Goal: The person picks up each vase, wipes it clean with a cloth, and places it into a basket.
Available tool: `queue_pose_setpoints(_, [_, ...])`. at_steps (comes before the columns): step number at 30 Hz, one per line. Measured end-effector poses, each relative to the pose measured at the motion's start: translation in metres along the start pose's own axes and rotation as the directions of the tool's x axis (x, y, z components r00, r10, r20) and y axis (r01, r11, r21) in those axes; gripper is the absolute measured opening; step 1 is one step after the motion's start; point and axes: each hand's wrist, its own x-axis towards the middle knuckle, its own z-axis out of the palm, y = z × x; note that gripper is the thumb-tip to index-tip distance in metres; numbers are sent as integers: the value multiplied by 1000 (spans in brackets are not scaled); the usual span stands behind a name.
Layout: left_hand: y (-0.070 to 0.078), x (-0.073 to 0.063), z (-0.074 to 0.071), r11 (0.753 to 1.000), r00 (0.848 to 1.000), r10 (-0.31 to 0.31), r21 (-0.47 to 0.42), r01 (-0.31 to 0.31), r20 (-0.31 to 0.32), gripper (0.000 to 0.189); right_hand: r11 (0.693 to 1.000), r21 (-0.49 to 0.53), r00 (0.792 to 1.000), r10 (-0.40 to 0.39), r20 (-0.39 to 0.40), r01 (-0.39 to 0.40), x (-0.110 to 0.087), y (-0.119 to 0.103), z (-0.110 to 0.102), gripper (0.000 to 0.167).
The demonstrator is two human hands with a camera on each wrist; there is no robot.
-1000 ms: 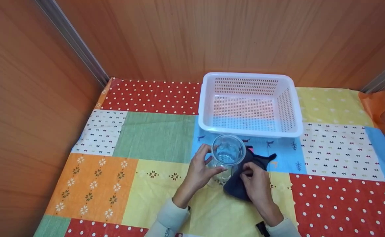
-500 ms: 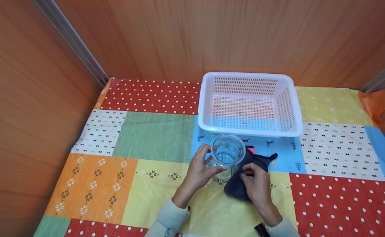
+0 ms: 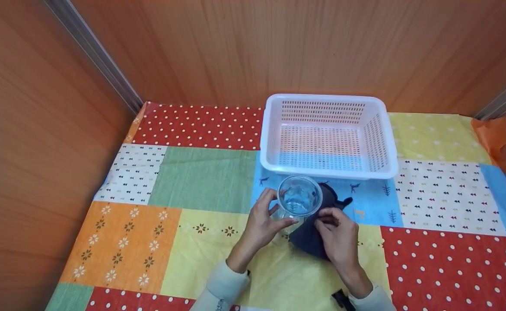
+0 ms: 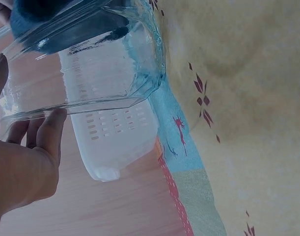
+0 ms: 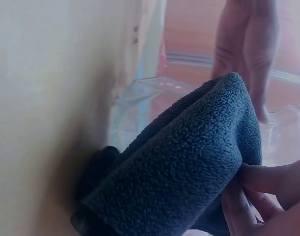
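Note:
A clear glass jar (image 3: 298, 201) stands upright on the patterned tablecloth. My left hand (image 3: 265, 220) grips its near left side, thumb in front and fingers round the far side. In the left wrist view, the fingertips (image 4: 52, 129) lie against the glass. Just right of the jar, my right hand (image 3: 340, 237) pinches a dark blue, fuzzy cloth (image 3: 308, 241) between thumb and fingers. Seen from the right wrist, the cloth (image 5: 179, 162) hangs folded against the jar's side and hides part of it. A dark tab (image 3: 345, 202) sticks out from its far end.
Behind the jar sits a white perforated plastic basket (image 3: 328, 173) with nothing in it. Wood-grain panels (image 3: 253, 52) rise at the back and on both sides. The patchwork tablecloth (image 3: 209, 179) spreads to the left and right of the hands.
The cloth has shifted left and away, closer along the jar, and its dark tab moved left with it. My right hand moved slightly up. The jar and left hand stay in place.

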Motion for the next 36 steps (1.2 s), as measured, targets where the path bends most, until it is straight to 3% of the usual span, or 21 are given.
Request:
queue_pose_setpoints(6, [0, -1, 0, 1000, 1000, 13, 19, -13, -9, 51, 994, 102, 999, -21, -27, 24, 0, -15, -2, 19])
queue_pose_setpoints(9, [1, -1, -1, 1000, 1000, 12, 20, -12, -6, 52, 994, 105, 999, -15, -28, 18, 0, -19, -3, 19])
queue_pose_setpoints(18, [2, 0, 0, 1000, 1000, 10, 28, -10, 1, 51, 996, -44, 996, -84, -20, 83, 0, -16, -3, 24])
queue_pose_setpoints(29, [1, 1, -1, 1000, 1000, 1, 29, -1, 7, 53, 986, -167, 997, 22, 74, -9, -1, 5, 2, 22])
queue_pose_setpoints(36, [1, 0, -1, 1000, 1000, -13, 18, 13, 2, 56, 982, -188, 994, 1, 107, 19, -2, 17, 4, 22])
